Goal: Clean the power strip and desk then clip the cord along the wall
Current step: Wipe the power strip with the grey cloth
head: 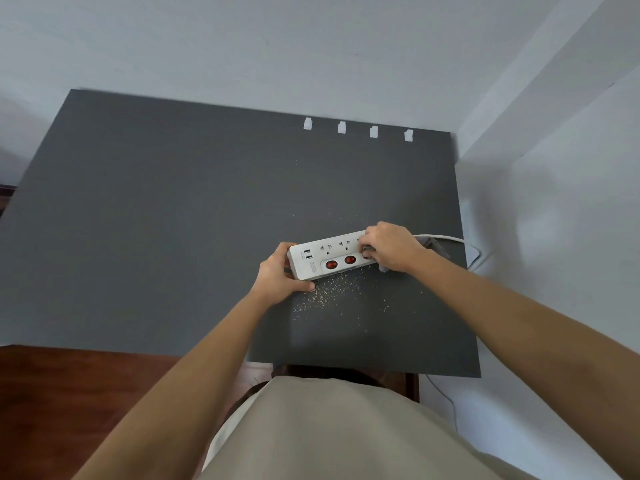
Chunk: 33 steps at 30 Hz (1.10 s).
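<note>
Pale, fine crumb-like debris (332,296) is scattered on the dark grey matte worktop (173,237), nearest the body. Just beyond, the white rectangular plastic power strip (323,259) with red rocker switches is gripped at its end by the left hand (278,277), fingers wrapped round it. A crumpled grey cloth (431,245) is pressed on the strip's other end under the right hand (389,247). The white cord (450,239) trails off right. Four white plastic clips (356,129) are seen along the far edge.

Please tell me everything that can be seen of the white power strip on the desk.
The power strip is a long white bar, apparently plastic, lying flat on the grey desk. It shows two USB ports, round sockets and two red switches. The left hand holds its left end; the right hand presses a grey cloth on its right end. A white cord leaves rightward.
</note>
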Tool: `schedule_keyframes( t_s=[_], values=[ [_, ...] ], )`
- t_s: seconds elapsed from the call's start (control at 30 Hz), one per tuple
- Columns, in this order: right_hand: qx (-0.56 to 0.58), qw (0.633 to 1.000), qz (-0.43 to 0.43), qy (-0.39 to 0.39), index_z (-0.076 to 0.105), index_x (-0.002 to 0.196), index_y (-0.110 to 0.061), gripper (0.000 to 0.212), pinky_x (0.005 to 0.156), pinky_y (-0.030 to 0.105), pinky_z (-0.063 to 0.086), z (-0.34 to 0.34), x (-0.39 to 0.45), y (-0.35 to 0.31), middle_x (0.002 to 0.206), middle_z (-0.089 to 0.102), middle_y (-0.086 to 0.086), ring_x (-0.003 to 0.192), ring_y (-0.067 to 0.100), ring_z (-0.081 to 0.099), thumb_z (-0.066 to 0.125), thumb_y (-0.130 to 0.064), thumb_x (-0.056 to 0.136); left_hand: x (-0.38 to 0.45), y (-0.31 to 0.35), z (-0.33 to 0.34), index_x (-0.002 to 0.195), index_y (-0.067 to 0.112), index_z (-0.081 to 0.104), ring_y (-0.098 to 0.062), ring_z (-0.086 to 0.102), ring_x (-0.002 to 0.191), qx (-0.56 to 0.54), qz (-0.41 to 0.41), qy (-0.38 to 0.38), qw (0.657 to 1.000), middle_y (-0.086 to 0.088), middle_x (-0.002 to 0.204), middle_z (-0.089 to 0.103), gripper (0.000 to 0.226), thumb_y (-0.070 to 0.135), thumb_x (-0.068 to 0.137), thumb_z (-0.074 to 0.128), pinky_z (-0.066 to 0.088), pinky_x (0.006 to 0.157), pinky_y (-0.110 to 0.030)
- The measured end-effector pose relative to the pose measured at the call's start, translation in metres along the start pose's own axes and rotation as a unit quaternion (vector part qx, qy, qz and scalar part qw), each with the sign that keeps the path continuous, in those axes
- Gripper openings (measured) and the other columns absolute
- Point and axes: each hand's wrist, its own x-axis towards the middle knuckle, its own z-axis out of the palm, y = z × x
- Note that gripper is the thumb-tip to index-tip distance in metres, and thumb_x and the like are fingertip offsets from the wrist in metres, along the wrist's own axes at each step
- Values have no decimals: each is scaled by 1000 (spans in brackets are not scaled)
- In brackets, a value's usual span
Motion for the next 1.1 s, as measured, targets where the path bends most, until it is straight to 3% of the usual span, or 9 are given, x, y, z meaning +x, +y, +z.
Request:
schedule_keyframes(
  t_s=[0.17, 0.37, 0.43, 0.53, 0.7, 0.83, 0.9, 1.0, 1.1],
  values=[
    [-56, 998, 9, -34, 61, 94, -21, 27, 59, 30, 35, -8, 10, 1, 88, 54, -4, 92, 20, 56, 67, -5, 74, 1, 4, -2, 113, 26, 50, -11, 65, 91, 5, 12, -2, 1000, 17, 96, 62, 71, 8, 56, 89, 49, 73, -18],
    [-148, 988, -20, -39, 60, 95, -14, 12, 62, 35, 44, -10, 2, 11, 96, 64, 5, 93, 25, 57, 56, -11, 84, -1, 5, -1, 115, 25, 51, -9, 66, 90, -3, 18, 4, 1000, 16, 97, 63, 73, 8, 56, 89, 49, 72, -15],
    [-142, 989, 23, -33, 56, 84, -13, 1, 59, 34, 45, -4, 1, 12, 85, 64, 6, 81, 25, 58, 56, -12, 84, -1, 6, -1, 116, 25, 51, -8, 67, 89, -5, 18, 7, 1000, 15, 98, 65, 73, 9, 56, 89, 52, 76, -19],
    [-16, 981, 191, -32, 47, 67, -13, 21, 58, 32, 53, -3, 4, -2, 61, 61, 4, 60, 24, 61, 65, -9, 76, -1, 5, 1, 115, 25, 51, -7, 67, 87, -7, 16, 14, 1000, 15, 96, 64, 73, 8, 56, 89, 51, 75, -17],
    [118, 925, 336, -129, 57, 72, -9, 19, 54, 26, 47, -11, 0, 3, 63, 59, 5, 64, 23, 63, 74, -18, 69, -1, 3, 1, 114, 27, 51, -7, 66, 89, -7, 17, 22, 1000, 15, 97, 64, 73, 8, 55, 89, 52, 76, -20],
    [224, 914, 313, 130, 65, 81, -5, 5, 65, 28, 45, -10, 0, 13, 75, 58, 9, 74, 28, 59, 64, -9, 79, 2, 3, -2, 114, 27, 50, -11, 66, 92, -2, 14, 17, 1000, 12, 100, 65, 74, 10, 55, 90, 54, 81, -27],
    [250, 914, 252, 195, 61, 80, -6, 3, 67, 32, 47, 1, -4, 3, 82, 55, 9, 73, 27, 55, 60, -5, 82, 2, 4, -2, 113, 27, 50, -12, 65, 94, 1, 9, 16, 1000, 11, 102, 64, 72, 11, 55, 90, 54, 80, -28],
    [231, 954, 173, 88, 52, 69, -11, 20, 59, 45, 56, 24, -18, -10, 88, 54, 13, 69, 30, 57, 61, 2, 81, 2, 6, -2, 111, 27, 49, -13, 65, 93, 8, 5, 17, 1000, 13, 101, 62, 71, 13, 55, 90, 53, 79, -27],
    [125, 969, 213, 12, 58, 75, -9, 18, 60, 37, 54, 16, -25, 1, 84, 61, 13, 68, 26, 61, 70, 3, 70, 0, 8, -2, 111, 25, 50, -14, 64, 93, 16, 7, 25, 1000, 10, 105, 62, 71, 14, 54, 90, 50, 73, -22]
  ],
)
